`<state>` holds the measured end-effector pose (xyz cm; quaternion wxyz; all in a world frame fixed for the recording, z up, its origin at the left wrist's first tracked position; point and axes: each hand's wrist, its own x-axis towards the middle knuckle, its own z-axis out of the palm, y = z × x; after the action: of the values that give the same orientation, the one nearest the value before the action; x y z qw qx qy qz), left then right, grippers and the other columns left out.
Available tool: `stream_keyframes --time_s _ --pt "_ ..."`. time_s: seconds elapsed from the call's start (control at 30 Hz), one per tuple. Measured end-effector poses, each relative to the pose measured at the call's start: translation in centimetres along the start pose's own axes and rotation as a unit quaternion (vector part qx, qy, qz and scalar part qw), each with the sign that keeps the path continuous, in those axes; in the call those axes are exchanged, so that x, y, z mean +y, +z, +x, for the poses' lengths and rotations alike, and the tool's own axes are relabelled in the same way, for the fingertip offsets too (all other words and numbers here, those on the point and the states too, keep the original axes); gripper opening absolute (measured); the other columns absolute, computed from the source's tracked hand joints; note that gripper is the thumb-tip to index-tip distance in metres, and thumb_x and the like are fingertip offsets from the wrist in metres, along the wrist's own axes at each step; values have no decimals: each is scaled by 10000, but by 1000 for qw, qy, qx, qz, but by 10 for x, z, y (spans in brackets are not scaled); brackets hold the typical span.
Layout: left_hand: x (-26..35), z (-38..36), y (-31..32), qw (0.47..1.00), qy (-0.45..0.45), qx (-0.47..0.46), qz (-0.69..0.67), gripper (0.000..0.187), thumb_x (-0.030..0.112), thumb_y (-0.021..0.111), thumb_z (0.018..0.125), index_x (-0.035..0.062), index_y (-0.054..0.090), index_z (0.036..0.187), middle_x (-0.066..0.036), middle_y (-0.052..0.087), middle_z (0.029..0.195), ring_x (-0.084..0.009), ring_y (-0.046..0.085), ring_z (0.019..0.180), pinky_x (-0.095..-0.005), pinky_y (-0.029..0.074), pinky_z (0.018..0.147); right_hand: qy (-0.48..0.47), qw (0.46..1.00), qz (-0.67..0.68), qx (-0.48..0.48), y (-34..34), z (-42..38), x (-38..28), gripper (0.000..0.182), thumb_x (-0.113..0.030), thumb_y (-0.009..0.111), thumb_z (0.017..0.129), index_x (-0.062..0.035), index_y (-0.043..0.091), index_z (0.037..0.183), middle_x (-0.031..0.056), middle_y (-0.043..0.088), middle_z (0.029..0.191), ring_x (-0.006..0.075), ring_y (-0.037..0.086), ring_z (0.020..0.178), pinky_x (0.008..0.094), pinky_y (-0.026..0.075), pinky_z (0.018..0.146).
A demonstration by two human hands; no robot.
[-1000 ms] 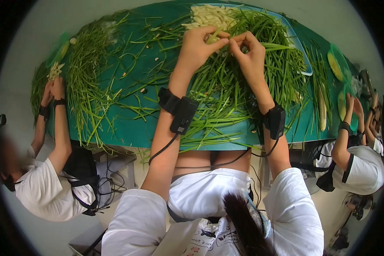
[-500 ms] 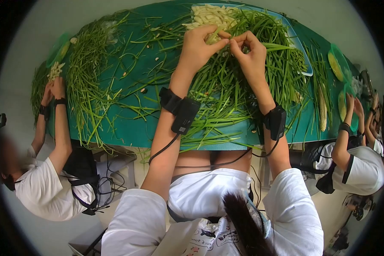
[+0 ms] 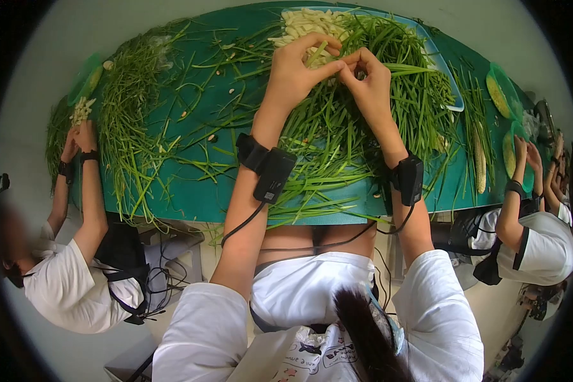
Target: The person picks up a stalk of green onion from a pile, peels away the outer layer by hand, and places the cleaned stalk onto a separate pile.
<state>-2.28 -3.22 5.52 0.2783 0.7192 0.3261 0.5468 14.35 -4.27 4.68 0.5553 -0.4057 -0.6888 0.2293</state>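
Observation:
My left hand (image 3: pixel 294 69) is curled above the pile, its fingers closed round a pale green stalk (image 3: pixel 316 55). Fingertips of my right hand (image 3: pixel 369 77) are pinched together against the left thumb tip. What lies in that pinch is too small to make out. Below both hands spreads a heap of long green stalks (image 3: pixel 328 137), with some running under the right wrist. Just beyond the left hand, many pale, cream-coloured pieces (image 3: pixel 309 24) lie on a blue-rimmed tray (image 3: pixel 455 95), and green stalks cover its right side.
More long stalks (image 3: pixel 130 95) lie on the green tabletop (image 3: pixel 191 184) to the left. At far left a co-worker's hands (image 3: pixel 81 137) are near pale pieces. To the right are a yellowish cob-like thing (image 3: pixel 479 162), green baskets (image 3: pixel 502 95) and other people's hands (image 3: pixel 527 153). Cables hang from the wrist devices.
My right hand has shifted slightly left, its fingertips now against the left thumb. The left hand has risen slightly, still with the stalk.

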Motion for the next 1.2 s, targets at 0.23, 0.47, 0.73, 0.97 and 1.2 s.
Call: stream_keyframes --time_s 0.23,0.47,0.73,0.97,1.2 --pt "6 -2 -2 999 -31 -2 33 297 169 775 811 57 684 1071 12 668 932 -22 540 714 -197 449 587 5 1000 -3 -4 0 -1 3 216 -192 707 860 -1 613 823 12 589 664 61 495 626 232 408 578" --pt "3 -1 1 999 14 19 26 284 185 766 817 68 688 1064 24 667 907 -8 485 630 -191 386 525 3 1000 -11 1 0 0 1 207 -181 704 856 -2 610 812 6 573 655 59 478 623 229 390 564" --pt "6 -1 0 999 13 7 48 285 245 756 810 96 689 1044 64 663 909 -19 330 562 -226 265 487 -1 1000 -10 2 0 0 1 192 -166 698 856 2 613 818 10 584 667 59 479 624 230 399 573" --pt "10 -2 -1 999 3 6 41 276 248 749 811 103 685 1036 78 646 875 -24 283 547 -234 235 480 1 1000 -10 -2 0 -1 -2 208 -175 709 859 5 612 819 13 595 670 58 490 622 232 414 580" --pt "-11 -3 14 981 -150 8 -124 280 305 606 949 63 613 1090 12 588 971 -63 512 815 -231 434 710 -19 1000 5 3 1 -1 -5 158 -124 699 856 7 615 830 13 608 670 58 509 617 223 425 590"
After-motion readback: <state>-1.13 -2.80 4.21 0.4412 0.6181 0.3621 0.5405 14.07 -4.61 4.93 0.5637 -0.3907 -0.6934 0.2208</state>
